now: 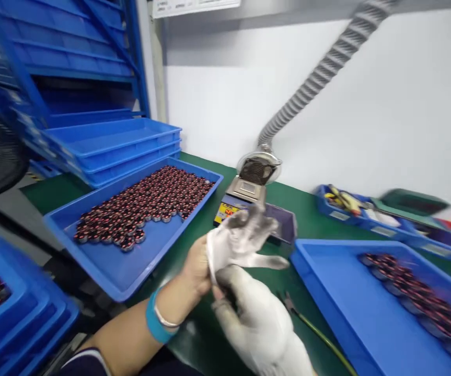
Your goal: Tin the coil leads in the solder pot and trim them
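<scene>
My left hand (pixel 225 245) is half inside a white glove (pixel 249 235), the palm still bare and the glove's fingers loose. My right hand (pixel 256 318), fully gloved in white, pinches the cuff of that glove at my left palm. A blue band sits on my left wrist (pixel 155 319). Both hands hover over the green table (pixel 194 230), between two blue trays.
A blue tray (pixel 131 261) at left holds several small red-and-black round parts. Another blue tray (pixel 350 313) at right holds more. Behind my hands stands a solder pot (pixel 249 196) under a grey extraction hose (pixel 311 78). Stacked blue trays (pixel 111 143) fill the back left. Tweezers (pixel 293 308) lie near the right tray.
</scene>
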A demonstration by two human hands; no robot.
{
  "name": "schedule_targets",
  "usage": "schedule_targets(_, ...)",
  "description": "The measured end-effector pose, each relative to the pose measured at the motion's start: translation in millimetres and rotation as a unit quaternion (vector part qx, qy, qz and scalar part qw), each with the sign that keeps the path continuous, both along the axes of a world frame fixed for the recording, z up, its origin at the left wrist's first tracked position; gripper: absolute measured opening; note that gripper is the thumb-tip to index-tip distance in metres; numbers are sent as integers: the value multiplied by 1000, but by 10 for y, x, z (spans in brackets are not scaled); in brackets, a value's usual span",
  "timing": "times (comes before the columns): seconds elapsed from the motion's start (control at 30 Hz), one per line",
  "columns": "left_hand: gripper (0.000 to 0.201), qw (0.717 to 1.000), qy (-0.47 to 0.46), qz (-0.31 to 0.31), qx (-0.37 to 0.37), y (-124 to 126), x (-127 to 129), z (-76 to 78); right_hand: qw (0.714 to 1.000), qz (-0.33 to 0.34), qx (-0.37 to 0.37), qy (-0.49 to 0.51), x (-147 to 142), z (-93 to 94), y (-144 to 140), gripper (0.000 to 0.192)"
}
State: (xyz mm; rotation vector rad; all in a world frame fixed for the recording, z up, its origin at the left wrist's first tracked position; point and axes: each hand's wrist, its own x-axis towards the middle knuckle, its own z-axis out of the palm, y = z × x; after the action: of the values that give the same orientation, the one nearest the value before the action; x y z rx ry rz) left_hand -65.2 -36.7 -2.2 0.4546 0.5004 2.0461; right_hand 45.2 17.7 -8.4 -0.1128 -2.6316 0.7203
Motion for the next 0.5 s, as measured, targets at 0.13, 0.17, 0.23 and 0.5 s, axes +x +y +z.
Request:
schedule_targets(0.13, 39, 999, -4, 28, -30, -23, 25, -116, 1000, -19, 17, -9, 7, 17, -13, 19)
schedule_targets(0.17, 39, 998, 3, 44, -45, -39, 39, -162, 1000, -24, 10, -14, 21, 33, 3, 18)
schedule_targets(0.23, 40, 996, 28, 63, -61, -76, 59, -239, 1000, -5, -9, -17, 64, 81, 57, 21)
schedule_targets(0.5, 51, 976, 177, 85, -89, -78, 15, -237, 936, -159, -98, 297, 124, 158, 446, 73)
